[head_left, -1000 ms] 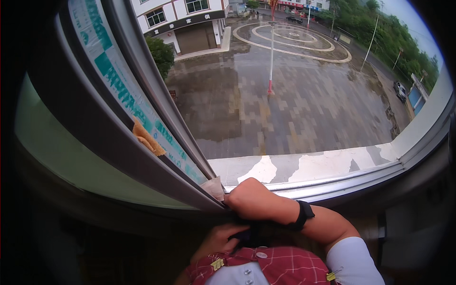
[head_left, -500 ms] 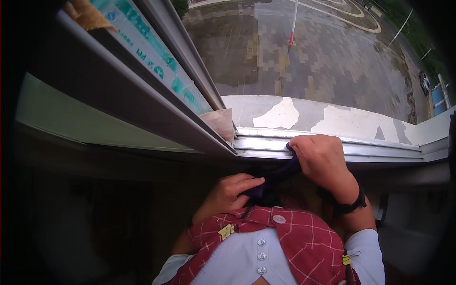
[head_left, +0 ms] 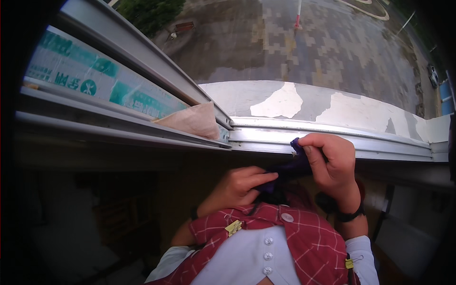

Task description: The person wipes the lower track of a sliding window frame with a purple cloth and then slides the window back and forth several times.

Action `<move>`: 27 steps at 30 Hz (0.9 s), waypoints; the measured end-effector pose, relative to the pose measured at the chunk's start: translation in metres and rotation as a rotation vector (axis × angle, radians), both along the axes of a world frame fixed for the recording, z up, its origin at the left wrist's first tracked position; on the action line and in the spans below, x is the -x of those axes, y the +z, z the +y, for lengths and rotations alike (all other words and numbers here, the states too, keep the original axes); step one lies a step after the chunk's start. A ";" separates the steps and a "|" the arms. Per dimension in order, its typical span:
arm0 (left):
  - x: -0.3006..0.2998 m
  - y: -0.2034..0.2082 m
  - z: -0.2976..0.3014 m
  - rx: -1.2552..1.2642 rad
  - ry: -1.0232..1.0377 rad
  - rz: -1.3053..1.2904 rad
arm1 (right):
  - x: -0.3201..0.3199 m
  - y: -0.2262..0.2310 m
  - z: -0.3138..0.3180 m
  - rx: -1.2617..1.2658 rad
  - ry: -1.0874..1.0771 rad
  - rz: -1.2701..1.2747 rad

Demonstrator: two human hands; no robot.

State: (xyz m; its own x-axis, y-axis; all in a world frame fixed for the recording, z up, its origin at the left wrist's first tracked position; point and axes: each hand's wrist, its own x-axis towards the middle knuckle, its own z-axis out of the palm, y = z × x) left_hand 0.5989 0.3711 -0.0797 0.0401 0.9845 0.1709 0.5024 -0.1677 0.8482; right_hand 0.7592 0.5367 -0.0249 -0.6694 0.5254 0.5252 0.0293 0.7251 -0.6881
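Observation:
A dark purple cloth (head_left: 290,166) stretches between my two hands, just on the near side of the metal window track (head_left: 266,136). My right hand (head_left: 332,159) pinches one end, whose tip stands up in front of the track. Lower and to the left, my left hand (head_left: 240,185) is closed on the other end, its fingers pointing right. The cloth's lower part is lost in shadow against my apron (head_left: 308,232).
Sliding window frames (head_left: 142,54) run to the upper left, with green-and-white film (head_left: 102,71) on one. A beige piece of cloth or paper (head_left: 194,121) lies in the frame corner. Beyond the peeling ledge (head_left: 313,102) is wet paving (head_left: 237,52) far below.
My right hand has drawn slightly back from the track, lifting the cloth's tip. The left hand has shifted a little right and up. The view has turned, showing more of the left frames.

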 end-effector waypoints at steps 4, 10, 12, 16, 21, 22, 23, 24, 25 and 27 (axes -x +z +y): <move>0.002 0.001 -0.003 0.011 0.011 0.012 | 0.036 -0.005 -0.004 -0.037 0.144 0.005; 0.008 -0.004 -0.017 -0.031 0.063 0.030 | 0.079 -0.015 -0.017 -0.130 0.248 -0.056; 0.009 -0.005 -0.022 -0.012 0.089 0.012 | 0.079 -0.006 -0.014 -0.218 0.303 -0.325; 0.013 -0.005 -0.024 -0.023 0.067 0.030 | 0.083 0.009 -0.006 -0.282 0.326 -0.548; 0.015 -0.005 -0.023 0.022 0.054 0.015 | 0.091 0.010 -0.011 -0.254 0.249 -0.634; 0.016 -0.006 -0.023 0.022 0.052 0.011 | 0.091 0.008 -0.011 -0.252 0.247 -0.637; 0.017 -0.007 -0.022 0.022 0.051 0.007 | 0.091 0.005 -0.010 -0.179 0.181 -0.576; 0.017 -0.008 -0.021 0.022 0.045 0.001 | 0.090 0.004 -0.009 -0.106 0.111 -0.517; 0.016 -0.009 -0.021 0.023 0.037 -0.004 | 0.092 0.007 -0.009 -0.091 0.104 -0.580; 0.016 -0.010 -0.018 0.038 0.020 -0.039 | 0.099 0.007 -0.013 -0.128 0.108 -0.634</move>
State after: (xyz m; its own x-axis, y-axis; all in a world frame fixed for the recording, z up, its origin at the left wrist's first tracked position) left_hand 0.5828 0.3532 -0.0902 0.0141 0.9909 0.1340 0.4720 -0.1247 0.8727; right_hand 0.6598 0.5236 -0.0180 -0.9153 0.3976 0.0651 0.3235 0.8216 -0.4693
